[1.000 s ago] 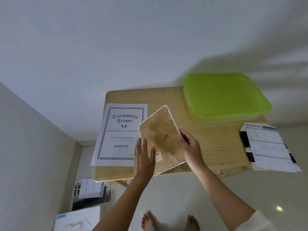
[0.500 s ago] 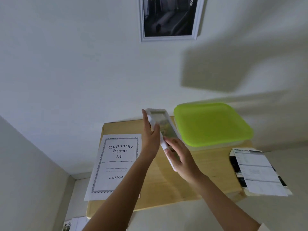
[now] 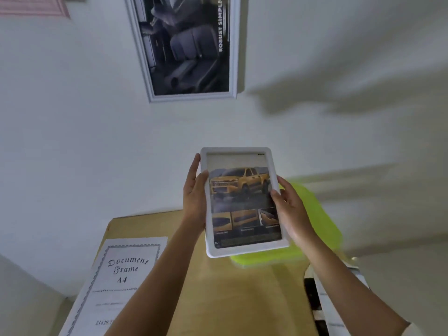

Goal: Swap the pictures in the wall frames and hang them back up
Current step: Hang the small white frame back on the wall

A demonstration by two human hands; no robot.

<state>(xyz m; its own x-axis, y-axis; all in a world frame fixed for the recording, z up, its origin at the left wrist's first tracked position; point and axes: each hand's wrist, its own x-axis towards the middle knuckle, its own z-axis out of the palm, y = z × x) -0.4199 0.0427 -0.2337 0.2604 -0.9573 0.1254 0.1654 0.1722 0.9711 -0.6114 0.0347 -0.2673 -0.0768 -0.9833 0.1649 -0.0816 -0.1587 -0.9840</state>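
Two hands: both grip the small white frame by its long sides, picture facing the person, raised in front of the wall above the wooden table.
Left hand: closed on the frame's left edge, thumb lying on the front border, fingers hidden behind it.
Right hand: closed on the right edge lower down, thumb on the front, fingers wrapped to the back.
Held frame: upright and nearly square to the view, showing a yellow truck print; well below the hung frame, which sits on the wall with a dark seat picture in it.
Step in hand: by my reading, carrying this frame up to the wall to hang it (no hook or nail is visible in the bare wall, so where it goes I cannot tell).
Doing it well: keep the grip on the border, thumbs off the glazing, and hold the frame level while the back hanger is felt onto its fixing; let go one hand at a time only once it bears its own weight.
Watch for: the hanger is out of sight behind the frame, so a missed catch could drop it onto the green tray or the table.
Elsewhere: a Document Frame A4 sheet lies on the table's left; a printed page overhangs its right edge.
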